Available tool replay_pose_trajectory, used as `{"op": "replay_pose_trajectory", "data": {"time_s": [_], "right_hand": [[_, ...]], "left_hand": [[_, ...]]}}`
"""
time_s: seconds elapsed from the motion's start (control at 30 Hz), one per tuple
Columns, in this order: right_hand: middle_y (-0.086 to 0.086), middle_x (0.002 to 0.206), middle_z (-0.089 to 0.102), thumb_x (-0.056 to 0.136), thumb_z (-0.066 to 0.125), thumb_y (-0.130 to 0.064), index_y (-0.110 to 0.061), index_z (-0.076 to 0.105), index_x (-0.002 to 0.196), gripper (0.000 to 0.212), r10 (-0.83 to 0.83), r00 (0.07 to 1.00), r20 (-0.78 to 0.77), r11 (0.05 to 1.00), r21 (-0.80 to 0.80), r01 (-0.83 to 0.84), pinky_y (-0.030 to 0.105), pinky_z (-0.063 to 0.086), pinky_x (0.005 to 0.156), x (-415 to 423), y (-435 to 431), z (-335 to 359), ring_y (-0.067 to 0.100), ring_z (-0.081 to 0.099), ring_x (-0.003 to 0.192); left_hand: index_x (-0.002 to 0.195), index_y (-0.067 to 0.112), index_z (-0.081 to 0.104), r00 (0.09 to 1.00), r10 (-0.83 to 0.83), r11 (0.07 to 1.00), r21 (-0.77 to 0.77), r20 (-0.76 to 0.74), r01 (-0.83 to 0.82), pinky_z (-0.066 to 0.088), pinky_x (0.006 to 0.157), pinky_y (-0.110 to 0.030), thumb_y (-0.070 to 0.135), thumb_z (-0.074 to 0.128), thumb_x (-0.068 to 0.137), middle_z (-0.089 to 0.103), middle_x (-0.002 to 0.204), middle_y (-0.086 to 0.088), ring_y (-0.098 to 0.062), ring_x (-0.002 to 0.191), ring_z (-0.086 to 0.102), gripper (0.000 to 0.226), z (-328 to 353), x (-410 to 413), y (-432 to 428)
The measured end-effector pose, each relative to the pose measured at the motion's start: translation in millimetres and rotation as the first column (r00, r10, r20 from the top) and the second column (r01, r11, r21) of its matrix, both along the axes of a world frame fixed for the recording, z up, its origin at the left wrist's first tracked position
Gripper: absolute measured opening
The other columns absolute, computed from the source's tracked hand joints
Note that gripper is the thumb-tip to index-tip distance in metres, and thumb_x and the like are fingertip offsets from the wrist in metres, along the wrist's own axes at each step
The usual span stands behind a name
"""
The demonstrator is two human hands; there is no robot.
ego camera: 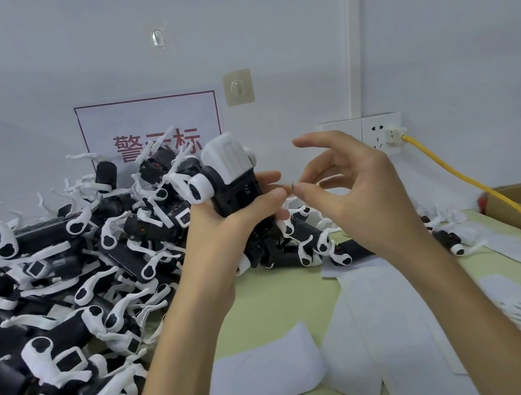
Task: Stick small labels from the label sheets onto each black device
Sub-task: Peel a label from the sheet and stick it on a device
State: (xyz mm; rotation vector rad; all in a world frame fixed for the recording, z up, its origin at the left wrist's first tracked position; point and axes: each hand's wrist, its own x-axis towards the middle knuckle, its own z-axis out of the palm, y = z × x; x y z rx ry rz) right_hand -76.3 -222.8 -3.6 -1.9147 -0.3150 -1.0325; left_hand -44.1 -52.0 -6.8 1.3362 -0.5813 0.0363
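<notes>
left hand (222, 228) grips black device (238, 190) | right hand (355, 187) pinches tiny item, perhaps label (292, 186)

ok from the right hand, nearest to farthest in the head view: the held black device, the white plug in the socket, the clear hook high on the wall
1. Held black device: in the left hand, just left of the right hand pinching a small label.
2. White plug: on the wall, behind and right.
3. Clear hook: high on the wall, up-left.
</notes>
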Motion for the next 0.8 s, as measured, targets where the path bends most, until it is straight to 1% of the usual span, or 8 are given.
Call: {"op": "replay_pose_trajectory", "data": {"time_s": [0.1, 0.2, 0.4, 0.5, 0.6, 0.73, 0.77, 0.8], "right_hand": [[-0.012, 0.078, 0.073, 0.086, 0.079, -0.014, -0.029, 0.076, 0.094, 0.018, 0.007, 0.999, -0.037, 1.0, 0.004, -0.007, 0.041, 0.057, 0.089, 0.3, -0.8, 0.7, 0.01, 0.072, 0.084], [-0.012, 0.079, 0.075, 0.087, 0.078, -0.012, -0.031, 0.074, 0.079, 0.021, 0.025, 0.999, -0.049, 1.0, 0.0, -0.025, 0.042, 0.057, 0.088, 0.7, -0.3, 0.6, 0.009, 0.072, 0.082], [-0.011, 0.076, 0.072, 0.086, 0.076, -0.01, -0.027, 0.071, 0.077, 0.02, 0.046, 0.997, -0.061, 0.998, -0.047, -0.049, 0.042, 0.057, 0.087, -0.6, -1.2, 0.8, 0.011, 0.071, 0.081], [-0.013, 0.072, 0.07, 0.085, 0.074, -0.008, -0.025, 0.069, 0.075, 0.02, 0.035, 0.998, -0.043, 0.996, -0.079, -0.038, 0.035, 0.056, 0.084, -1.4, 0.6, 0.6, 0.008, 0.069, 0.076], [-0.013, 0.069, 0.067, 0.083, 0.074, -0.006, -0.021, 0.068, 0.074, 0.018, 0.009, 1.0, 0.022, 0.995, -0.097, -0.007, 0.027, 0.054, 0.078, -0.8, 5.3, -0.6, 0.009, 0.067, 0.073], [-0.009, 0.069, 0.068, 0.083, 0.074, -0.005, -0.018, 0.068, 0.074, 0.017, 0.001, 0.998, 0.055, 0.996, -0.09, 0.004, 0.029, 0.055, 0.074, 0.3, 11.0, -3.4, 0.013, 0.066, 0.07], [-0.009, 0.069, 0.068, 0.082, 0.073, -0.008, -0.019, 0.068, 0.074, 0.015, 0.001, 0.998, 0.056, 0.997, -0.075, 0.003, 0.03, 0.055, 0.073, 0.3, 11.5, -3.5, 0.013, 0.066, 0.069], [-0.009, 0.069, 0.068, 0.082, 0.072, -0.011, -0.02, 0.067, 0.074, 0.012, 0.002, 0.998, 0.06, 0.999, -0.05, 0.001, 0.029, 0.055, 0.073, 0.3, 11.6, -3.1, 0.012, 0.065, 0.067]], "left_hand": [[0.11, 0.009, 0.074, 1.0, -0.003, 0.999, -0.036, -0.006, 0.003, 0.06, 0.072, -0.026, 0.007, 0.074, 0.087, 0.077, 0.104, -0.016, -0.015, 0.077, 0.07, 0.024, 0.3, 0.8, 0.7], [0.112, 0.008, 0.073, 1.0, -0.006, 0.999, -0.046, -0.003, 0.006, 0.06, 0.074, -0.027, 0.007, 0.074, 0.087, 0.076, 0.104, -0.018, -0.016, 0.077, 0.069, 0.025, -0.6, 1.8, 0.1], [0.112, 0.009, 0.073, 1.0, -0.002, 0.999, -0.045, -0.002, 0.002, 0.061, 0.078, -0.03, 0.007, 0.075, 0.087, 0.077, 0.101, -0.015, -0.016, 0.078, 0.07, 0.026, -1.3, 3.0, -0.2], [0.113, 0.011, 0.073, 1.0, 0.006, 0.998, -0.057, -0.008, -0.007, 0.06, 0.077, -0.031, 0.009, 0.079, 0.085, 0.076, 0.095, -0.015, -0.017, 0.08, 0.071, 0.028, -2.7, 2.8, -1.4], [0.107, 0.014, 0.073, 0.996, 0.017, 0.993, -0.119, -0.085, -0.027, 0.061, 0.079, -0.036, 0.015, 0.075, 0.09, 0.078, 0.093, -0.009, -0.017, 0.087, 0.074, 0.017, -4.1, 2.2, -6.6], [0.083, 0.027, 0.077, 0.978, 0.0, 0.98, -0.193, -0.211, -0.042, 0.061, 0.069, -0.031, 0.027, 0.078, 0.087, 0.079, 0.092, 0.0, -0.011, 0.079, 0.073, 0.005, -7.5, 1.3, -14.8], [0.086, 0.029, 0.077, 0.97, 0.01, 0.977, -0.205, -0.242, -0.061, 0.061, 0.069, -0.031, 0.03, 0.08, 0.085, 0.079, 0.094, 0.002, -0.01, 0.081, 0.074, 0.003, -8.0, 1.7, -15.8], [0.097, 0.028, 0.076, 0.962, 0.023, 0.975, -0.207, -0.271, -0.081, 0.06, 0.068, -0.031, 0.034, 0.082, 0.083, 0.079, 0.096, 0.005, -0.009, 0.084, 0.075, 0.017, -8.2, 2.7, -16.2]]}}
